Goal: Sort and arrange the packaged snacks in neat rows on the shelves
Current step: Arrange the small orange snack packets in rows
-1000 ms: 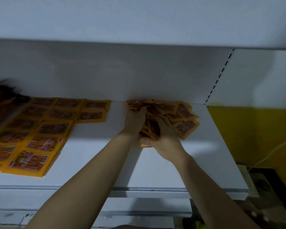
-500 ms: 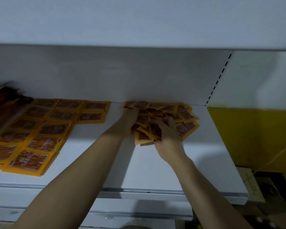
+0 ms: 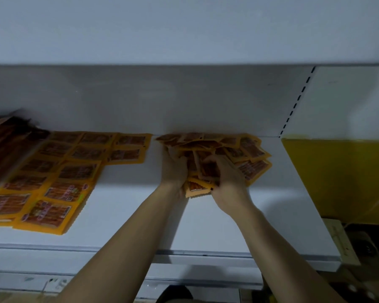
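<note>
snack packets [image 3: 234,149], orange with a brown printed panel, lie in a loose overlapping heap at the back of the white shelf [image 3: 129,215], toward its right end and against the back wall [image 3: 162,99]. in the head view both bare forearms reach up from the bottom of the frame into this heap. the left hand [image 3: 173,171] sits on the heap's left side, back of the hand toward the camera, fingers pushed in among the packets; how its grip lies cannot be told, since the fingertips are hidden. the right hand [image 3: 228,182] is at the heap's front edge, its grip curled round a small bunch of packets, with one packet [image 3: 208,168] standing tilted between thumb and fingers. the two hands are just beside each other, with a few packets showing between them.

along the shelf's left part, more of the same packets lie flat in rows [image 3: 59,173], edge to edge and partly overlapping, running from the back wall to near the front edge. at the far left a blurred stack of darker brown packs [image 3: 7,147] leans over these rows. a slotted upright [image 3: 298,101] marks the shelf's right end, and beyond it stands a yellow panel [image 3: 337,178].
</note>
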Motion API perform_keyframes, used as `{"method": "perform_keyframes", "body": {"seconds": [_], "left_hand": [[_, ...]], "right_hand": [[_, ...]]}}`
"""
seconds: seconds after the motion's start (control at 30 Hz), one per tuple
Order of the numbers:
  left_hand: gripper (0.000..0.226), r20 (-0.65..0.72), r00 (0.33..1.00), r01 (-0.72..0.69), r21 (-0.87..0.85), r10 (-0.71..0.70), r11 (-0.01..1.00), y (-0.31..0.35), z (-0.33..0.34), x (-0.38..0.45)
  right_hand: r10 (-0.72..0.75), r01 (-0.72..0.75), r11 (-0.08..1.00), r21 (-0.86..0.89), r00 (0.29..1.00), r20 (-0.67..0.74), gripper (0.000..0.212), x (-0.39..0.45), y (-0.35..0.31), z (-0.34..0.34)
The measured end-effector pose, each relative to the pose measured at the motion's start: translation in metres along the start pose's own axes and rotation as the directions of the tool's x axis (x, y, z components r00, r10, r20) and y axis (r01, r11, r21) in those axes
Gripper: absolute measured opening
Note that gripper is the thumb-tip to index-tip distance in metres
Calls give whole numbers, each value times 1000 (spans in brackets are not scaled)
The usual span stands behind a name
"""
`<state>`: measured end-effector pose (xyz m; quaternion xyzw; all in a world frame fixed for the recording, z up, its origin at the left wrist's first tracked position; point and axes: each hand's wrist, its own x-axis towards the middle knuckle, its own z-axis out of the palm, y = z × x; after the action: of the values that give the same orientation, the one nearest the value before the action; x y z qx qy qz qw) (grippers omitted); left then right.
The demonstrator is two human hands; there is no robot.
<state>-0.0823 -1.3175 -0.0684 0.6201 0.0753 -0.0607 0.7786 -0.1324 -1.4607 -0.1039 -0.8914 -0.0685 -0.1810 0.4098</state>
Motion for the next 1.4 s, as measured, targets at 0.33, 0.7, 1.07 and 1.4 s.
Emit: {"method": "perform_keyframes", "body": {"seconds": [0.33, 0.7, 1.07, 1.4], "left_hand": [[27, 215, 919, 369, -166, -331, 915, 13, -8, -12], [47, 253, 946, 266, -241, -204, 933, -3, -30, -47], [57, 297, 921, 339, -291, -252, 895, 21, -105, -86], [75, 315, 931, 226, -101, -184, 969, 52, -148, -73]], "right_hand": [[15, -17, 999, 36, 997, 70, 54, -2, -11, -6], [-99, 124, 988, 90, 965, -243, 57, -5, -1, -4], [309, -177, 739, 650, 947, -93, 18, -3, -60, 22], [365, -255, 698, 669, 931, -26, 7, 9, -122, 61]]}}
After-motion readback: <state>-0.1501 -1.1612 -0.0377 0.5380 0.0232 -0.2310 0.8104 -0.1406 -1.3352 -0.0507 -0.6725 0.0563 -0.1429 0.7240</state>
